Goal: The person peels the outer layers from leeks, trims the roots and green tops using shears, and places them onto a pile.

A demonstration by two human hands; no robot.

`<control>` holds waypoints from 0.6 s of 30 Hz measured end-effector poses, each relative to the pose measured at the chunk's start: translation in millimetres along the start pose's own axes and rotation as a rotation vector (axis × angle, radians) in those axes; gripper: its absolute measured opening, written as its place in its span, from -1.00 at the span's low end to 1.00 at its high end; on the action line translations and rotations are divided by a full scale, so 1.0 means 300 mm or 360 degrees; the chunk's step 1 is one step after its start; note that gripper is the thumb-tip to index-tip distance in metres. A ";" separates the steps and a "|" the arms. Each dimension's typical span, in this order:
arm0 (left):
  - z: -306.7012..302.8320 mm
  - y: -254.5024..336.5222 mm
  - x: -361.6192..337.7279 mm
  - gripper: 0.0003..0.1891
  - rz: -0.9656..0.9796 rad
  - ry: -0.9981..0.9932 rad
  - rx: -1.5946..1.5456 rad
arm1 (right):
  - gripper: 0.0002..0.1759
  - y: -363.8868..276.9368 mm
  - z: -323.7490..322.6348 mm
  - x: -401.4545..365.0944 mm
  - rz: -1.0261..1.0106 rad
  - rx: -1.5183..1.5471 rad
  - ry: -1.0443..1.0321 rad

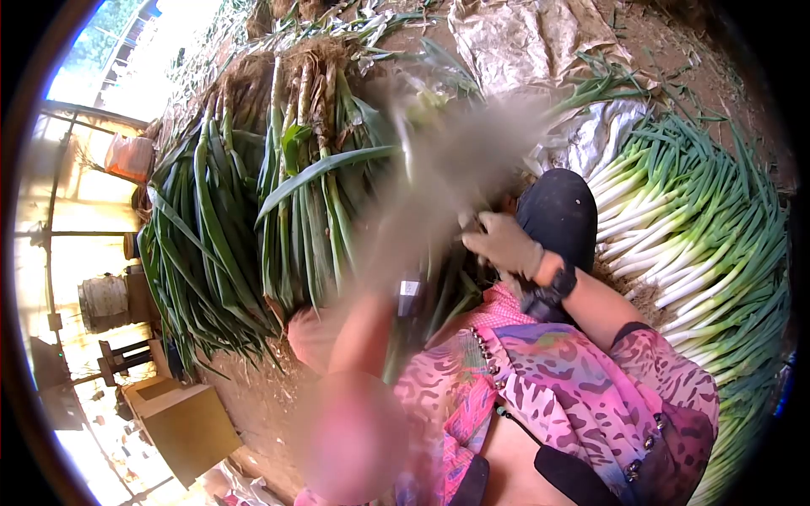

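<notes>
My left hand (403, 232) is a beige-grey motion blur beside the dark-green long green onions (316, 228), so its fingers and anything in them cannot be made out. The blur stretches up and right towards some green leaves (601, 89). My right hand (509, 243), in a beige glove with a black watch at the wrist, is near my dark-clad knee (557, 211). Its fingers are curled closed, but what lies in them is hidden. Cleaned long green onions (666, 202), with white stems and green tops, form a large pile to my right.
Root-topped green onions (207, 211) stand bunched at the left. Crumpled pale sheeting (523, 42) covers part of the soil floor ahead. A cardboard box (187, 426) is at lower left, near a round container (103, 304) and a metal-framed wall.
</notes>
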State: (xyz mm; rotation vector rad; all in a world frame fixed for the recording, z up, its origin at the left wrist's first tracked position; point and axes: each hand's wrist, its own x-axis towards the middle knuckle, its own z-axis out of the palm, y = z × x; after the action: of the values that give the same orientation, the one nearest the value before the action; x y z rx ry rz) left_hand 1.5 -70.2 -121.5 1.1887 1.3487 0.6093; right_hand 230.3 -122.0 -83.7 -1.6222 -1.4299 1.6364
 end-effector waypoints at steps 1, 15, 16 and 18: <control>0.004 0.000 -0.015 -0.67 -0.0124 -0.0006 -0.0243 | -0.57 -0.022 -0.010 0.056 0.0013 0.0073 0.0033; -0.010 -0.008 -0.060 -0.72 -0.0137 0.0052 -0.0571 | -0.51 -0.096 0.011 0.498 0.0017 0.0122 -0.0135; -0.018 0.033 -0.077 -0.72 -0.0076 0.0081 -0.0392 | -0.52 -0.073 0.019 0.462 0.0031 0.0281 -0.0196; -0.043 0.180 -0.116 -0.73 0.0262 0.0326 0.0191 | -0.57 -0.006 0.059 0.438 -0.0313 0.0293 -0.0156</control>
State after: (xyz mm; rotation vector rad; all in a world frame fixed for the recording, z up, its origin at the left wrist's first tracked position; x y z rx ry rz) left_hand -2.0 -78.8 -56.6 1.3733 1.4854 0.7940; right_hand 183.9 -15.7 -147.6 -1.2745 -1.3914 1.6967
